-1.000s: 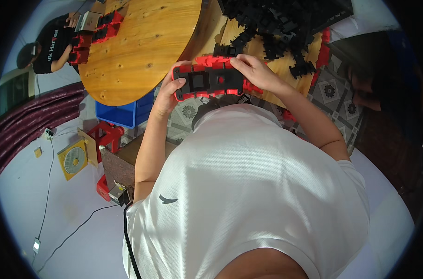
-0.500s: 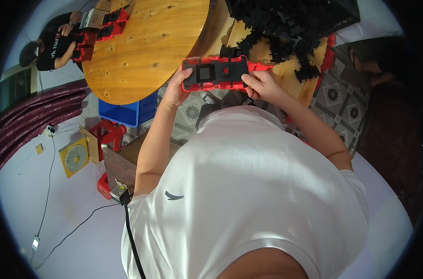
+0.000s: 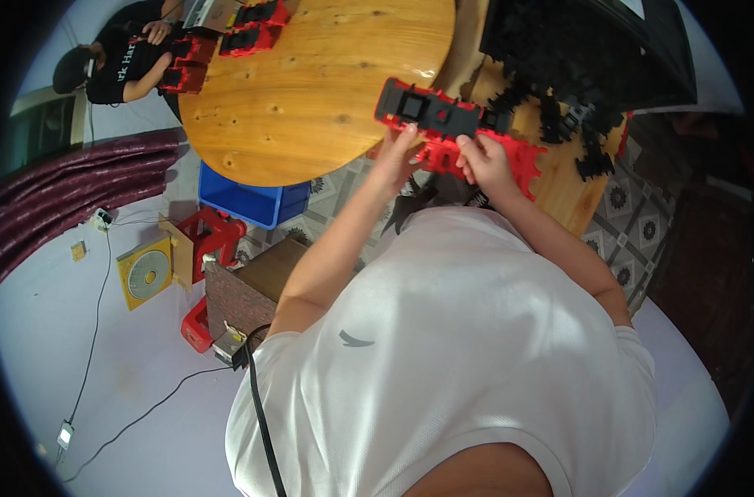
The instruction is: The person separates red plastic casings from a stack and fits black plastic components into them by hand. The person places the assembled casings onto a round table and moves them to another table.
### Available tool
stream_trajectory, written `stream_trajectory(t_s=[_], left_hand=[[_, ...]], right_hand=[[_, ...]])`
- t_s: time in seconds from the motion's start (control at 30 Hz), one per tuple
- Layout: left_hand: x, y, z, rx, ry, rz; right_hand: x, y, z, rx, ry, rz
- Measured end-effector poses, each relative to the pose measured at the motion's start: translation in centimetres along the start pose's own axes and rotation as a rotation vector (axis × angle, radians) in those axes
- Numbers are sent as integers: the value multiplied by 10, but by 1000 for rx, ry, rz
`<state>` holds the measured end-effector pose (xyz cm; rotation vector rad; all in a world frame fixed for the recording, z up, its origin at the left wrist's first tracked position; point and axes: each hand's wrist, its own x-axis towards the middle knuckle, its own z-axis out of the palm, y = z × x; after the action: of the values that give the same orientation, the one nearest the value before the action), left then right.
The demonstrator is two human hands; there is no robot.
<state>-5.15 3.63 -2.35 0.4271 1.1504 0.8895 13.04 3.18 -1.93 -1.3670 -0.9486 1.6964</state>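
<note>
Head view, looking down over a white shirt: both hands hold a long red and black plastic assembly [image 3: 451,124] out in front of the body, above the gap between the round wooden tabletop [image 3: 311,91] and a second wooden surface [image 3: 563,186] to the right. The left hand [image 3: 396,156] grips the piece from below near its left end, fingers curled up against its edge. The right hand [image 3: 486,161] pinches the red part near the middle, thumb and fingers closed on it. The assembly lies tilted, its left end higher in the picture and just over the rim of the round tabletop. A heap of black plastic parts [image 3: 559,74] lies on the second surface, just beyond the held piece. At the far side of the round tabletop, another person [image 3: 120,58] in a dark shirt works with more red and black pieces [image 3: 248,25]. Below the tabletop stand a blue crate [image 3: 240,199] and a red stool [image 3: 215,236] on the floor.
</note>
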Motion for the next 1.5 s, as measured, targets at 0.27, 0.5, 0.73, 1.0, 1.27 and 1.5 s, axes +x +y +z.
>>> stream_trajectory(t_s=[0.27,0.5,0.73,1.0,1.27,1.5], left_hand=[[114,79,-211,-176,184,467],[218,228,-440,-148,582,272],[205,214,-341,33,918,363],[150,-101,-6,1158,-548,790],[140,-203,110,2201,-907,386],[119,-180,168,1646,-679,587]], right_hand=[[70,13,155,-139,-201,167],[48,121,48,-369,119,208],[-25,213,-189,-865,951,492],[67,246,-212,-450,796,311],[59,232,-255,-527,820,279],[-16,161,-303,394,494,474]])
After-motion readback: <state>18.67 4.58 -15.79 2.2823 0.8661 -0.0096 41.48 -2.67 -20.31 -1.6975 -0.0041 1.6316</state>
